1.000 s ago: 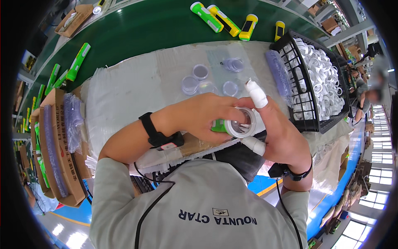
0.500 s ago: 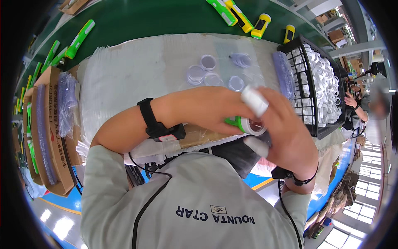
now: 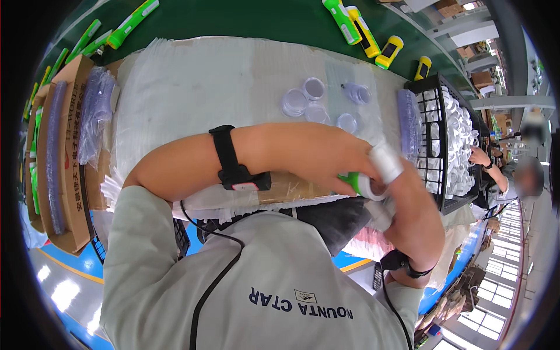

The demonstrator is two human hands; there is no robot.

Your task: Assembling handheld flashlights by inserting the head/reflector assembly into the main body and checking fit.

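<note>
Item held: one green flashlight body (image 3: 352,179) with a white ring cap (image 3: 371,188) at its end, gripped between both my hands just beyond the near edge of the table, close to my chest. My left hand (image 3: 341,160) reaches across from the left, forearm lying level over the table edge, fingers closed around the green part; a black strap (image 3: 228,157) circles that forearm. My right hand (image 3: 415,213) comes up from below, curled shut about the white cap end, one finger wrapped in white tape (image 3: 385,162) standing above it; a black wristband (image 3: 402,263) sits at that wrist. Work surface: table covered with white foam sheet (image 3: 204,93). On it, well beyond my hands, a small cluster of clear round lenses (image 3: 315,99), lying flat and just beside one another. To the right of these, a black wire basket (image 3: 429,125) filled with white ring caps. Far edge, on the green belt (image 3: 245,20): green and yellow flashlights (image 3: 367,38) lying on their sides. Left side: an open cardboard box (image 3: 70,151) with clear plastic bagging (image 3: 96,114) draped at its rim. Further right, past the basket, another person's hand (image 3: 479,156) at work.
</note>
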